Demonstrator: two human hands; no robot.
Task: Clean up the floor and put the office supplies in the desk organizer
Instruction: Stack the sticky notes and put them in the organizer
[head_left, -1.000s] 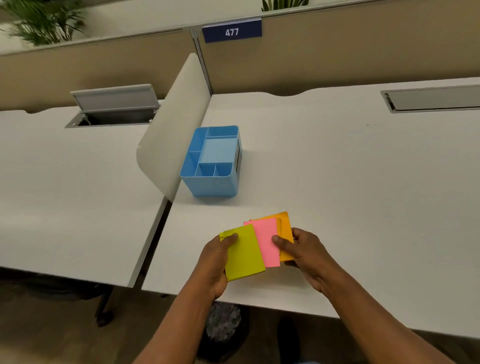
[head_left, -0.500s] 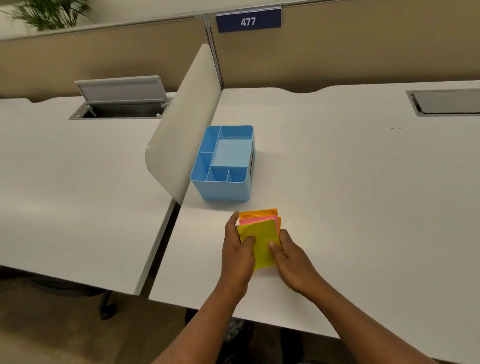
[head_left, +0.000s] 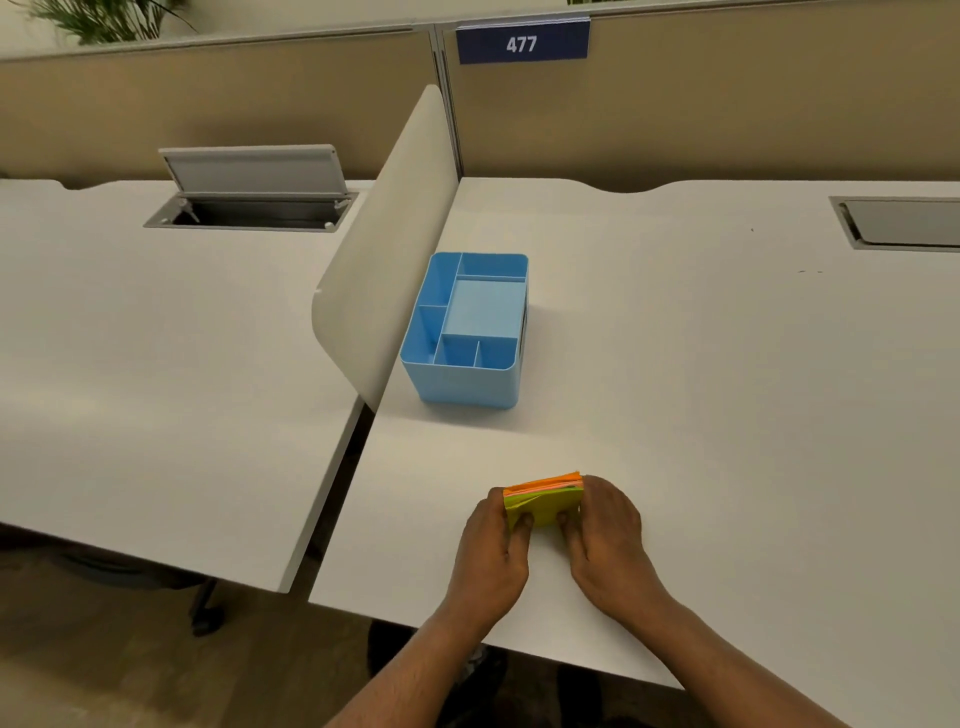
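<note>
I see my left hand (head_left: 493, 545) and right hand (head_left: 605, 535) pinching the stack of sticky notes (head_left: 543, 501) from either side on the desk (head_left: 727, 389), apparently squaring its edges so it fits the blue desk organizer (head_left: 467, 332) standing empty nearby.

organizer (head_left: 467, 332) on desk (head_left: 701, 415), right of divider (head_left: 384, 260) | notes (head_left: 544, 500) nearer, btwn both hands

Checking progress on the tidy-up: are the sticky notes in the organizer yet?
No, both hands, left and right, hold the sticky notes on the desk, short of the organizer.
</note>
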